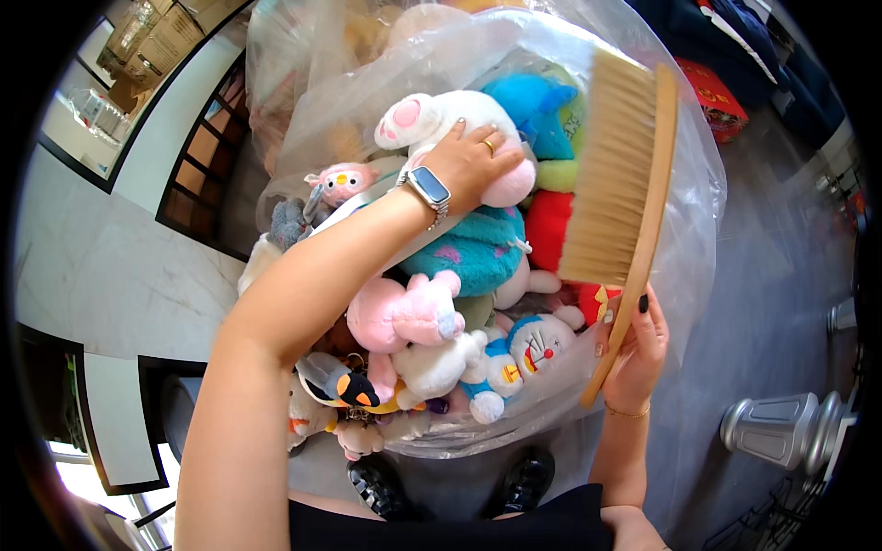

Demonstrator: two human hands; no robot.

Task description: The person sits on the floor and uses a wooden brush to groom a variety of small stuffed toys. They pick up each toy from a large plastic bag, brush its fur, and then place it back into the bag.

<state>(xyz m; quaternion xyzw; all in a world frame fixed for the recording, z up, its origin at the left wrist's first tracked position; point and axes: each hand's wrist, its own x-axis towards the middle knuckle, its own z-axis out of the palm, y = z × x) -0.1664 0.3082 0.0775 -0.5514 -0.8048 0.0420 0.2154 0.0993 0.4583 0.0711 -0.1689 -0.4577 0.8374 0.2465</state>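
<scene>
My left hand (468, 165), with a watch at the wrist, grips a white plush toy (475, 110) with pink pads, on top of a heap of plush toys. In my right hand (637, 351) is a long wooden-handled bench brush (658, 179), held upright by its lower end. Its pale bristles face left, over the right side of the heap. Below my left hand lies a teal furry plush (475, 255) with purple spots. Nearer to me are a pink plush (393, 313), a small white plush (431, 368) and a blue-and-white Doraemon plush (541, 344). A clear plastic bag (689, 241) surrounds the heap.
A white marbled counter (117, 241) runs along the left, with cardboard boxes (162, 52) beyond it. A red box (713, 100) sits at the far right. A silver pedestal (772, 430) is at the lower right. My black shoes (379, 485) are just below the bag.
</scene>
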